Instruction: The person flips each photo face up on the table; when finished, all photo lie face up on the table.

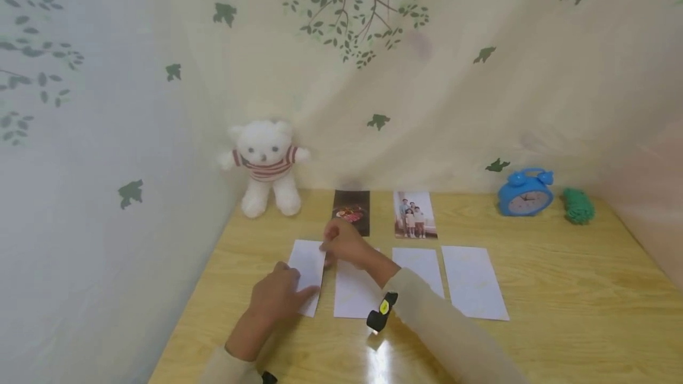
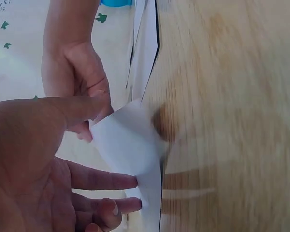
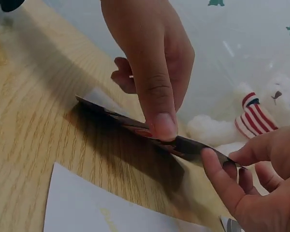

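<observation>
A white-backed photo card (image 1: 309, 262) is at the left end of a row of white cards, tilted up off the table. Its dark glossy picture side (image 3: 188, 151) shows in the right wrist view, with a shadow beneath. My left hand (image 1: 272, 295) holds the card across its width; the thumb (image 3: 163, 126) presses near one edge. At the far right corner my right hand (image 1: 347, 245) pinches the card between thumb and fingers. In the left wrist view the white back (image 2: 128, 137) bends between both hands.
Right of the held card lie three white cards (image 1: 352, 295), (image 1: 418, 268), (image 1: 475, 283). Behind them are a food photo (image 1: 350, 203) and a family photo (image 1: 416, 215), face up. A white teddy bear (image 1: 264, 165), a blue alarm clock (image 1: 525, 194) and a green bundle (image 1: 578, 206) stand along the back.
</observation>
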